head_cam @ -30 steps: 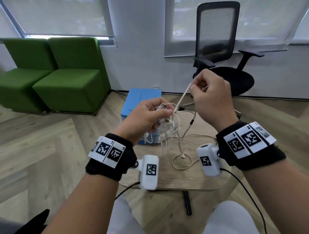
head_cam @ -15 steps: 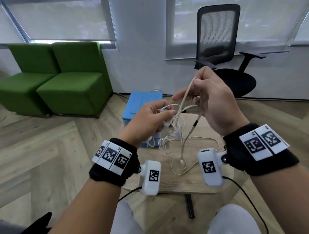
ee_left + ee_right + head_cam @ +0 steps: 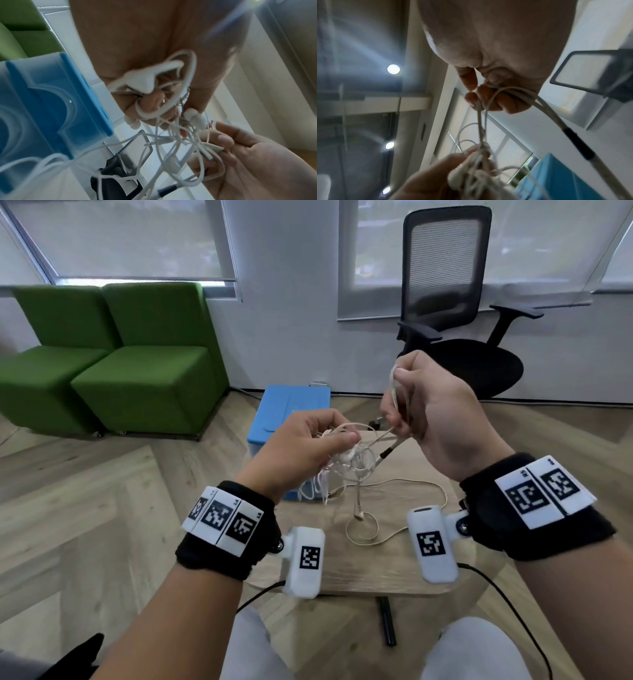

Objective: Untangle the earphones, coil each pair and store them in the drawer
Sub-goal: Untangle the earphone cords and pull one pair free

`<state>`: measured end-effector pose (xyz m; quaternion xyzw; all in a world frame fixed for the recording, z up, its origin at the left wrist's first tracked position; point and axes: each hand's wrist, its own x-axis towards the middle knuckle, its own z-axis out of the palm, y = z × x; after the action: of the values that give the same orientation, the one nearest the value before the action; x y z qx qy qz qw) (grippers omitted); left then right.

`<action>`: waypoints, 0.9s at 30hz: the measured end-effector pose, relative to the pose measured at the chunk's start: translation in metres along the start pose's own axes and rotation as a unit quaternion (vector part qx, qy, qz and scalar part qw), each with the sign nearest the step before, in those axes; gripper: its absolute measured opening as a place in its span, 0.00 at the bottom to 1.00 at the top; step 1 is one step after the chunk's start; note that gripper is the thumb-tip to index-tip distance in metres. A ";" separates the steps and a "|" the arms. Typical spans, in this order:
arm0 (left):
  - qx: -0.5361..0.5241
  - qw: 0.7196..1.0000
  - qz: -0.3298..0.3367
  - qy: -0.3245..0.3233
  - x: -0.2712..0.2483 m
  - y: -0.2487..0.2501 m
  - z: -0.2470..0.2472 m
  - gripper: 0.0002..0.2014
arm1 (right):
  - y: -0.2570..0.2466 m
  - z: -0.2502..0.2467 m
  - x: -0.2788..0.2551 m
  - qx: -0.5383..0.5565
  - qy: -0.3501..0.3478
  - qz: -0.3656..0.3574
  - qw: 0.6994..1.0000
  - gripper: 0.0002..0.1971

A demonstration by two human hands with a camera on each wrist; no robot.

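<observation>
My left hand grips a tangled bunch of white earphones above the small wooden table. In the left wrist view the white cords and earbuds wrap round its curled fingers. Just to the right and slightly higher, my right hand pinches a doubled beige cable that runs into the bunch. The right wrist view shows that cable taut between the right fingers and the left hand. More beige cable hangs down to a loop on the table.
A blue drawer box stands at the table's far left corner, behind my left hand. A black office chair is beyond the table, and green armchairs stand at the left by the window. My knees are under the near edge.
My right hand has come down closer to the left hand, and the beige strand it held up straight is now folded over in its fingers. The left hand keeps hold of the bunch.
</observation>
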<state>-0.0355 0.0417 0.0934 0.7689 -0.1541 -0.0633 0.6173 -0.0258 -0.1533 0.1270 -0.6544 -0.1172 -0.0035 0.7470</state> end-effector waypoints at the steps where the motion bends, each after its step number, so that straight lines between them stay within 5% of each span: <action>1: 0.004 1.000 -0.005 0.009 0.001 -0.001 0.000 0.04 | 0.000 0.000 -0.001 -0.019 -0.023 0.000 1.000 0.03; 5: -0.049 0.997 -0.019 0.052 0.005 -0.006 0.001 0.09 | 0.005 -0.004 -0.007 -0.123 -0.093 -0.018 0.988 0.08; 9: -0.130 0.986 -0.045 0.091 0.007 -0.009 0.001 0.08 | 0.011 -0.007 -0.010 -0.299 -0.136 -0.062 0.943 0.11; 16: -0.118 0.991 -0.064 0.027 0.006 -0.011 -0.002 0.02 | 0.017 -0.009 -0.003 -0.466 -0.098 -0.121 0.871 0.08; 20: -0.082 0.995 -0.051 -0.014 0.005 -0.014 -0.003 0.16 | 0.015 -0.012 -0.001 -0.457 -0.082 -0.116 0.878 0.06; 27: -0.122 0.991 -0.017 0.047 0.010 -0.015 -0.002 0.15 | 0.015 -0.012 -0.003 -0.326 -0.065 -0.058 0.942 0.05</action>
<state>-0.0234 0.0439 0.0802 0.6926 -0.1035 -0.0557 0.7117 -0.0243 -0.1633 0.1100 -0.8527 -0.1957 -0.0428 0.4825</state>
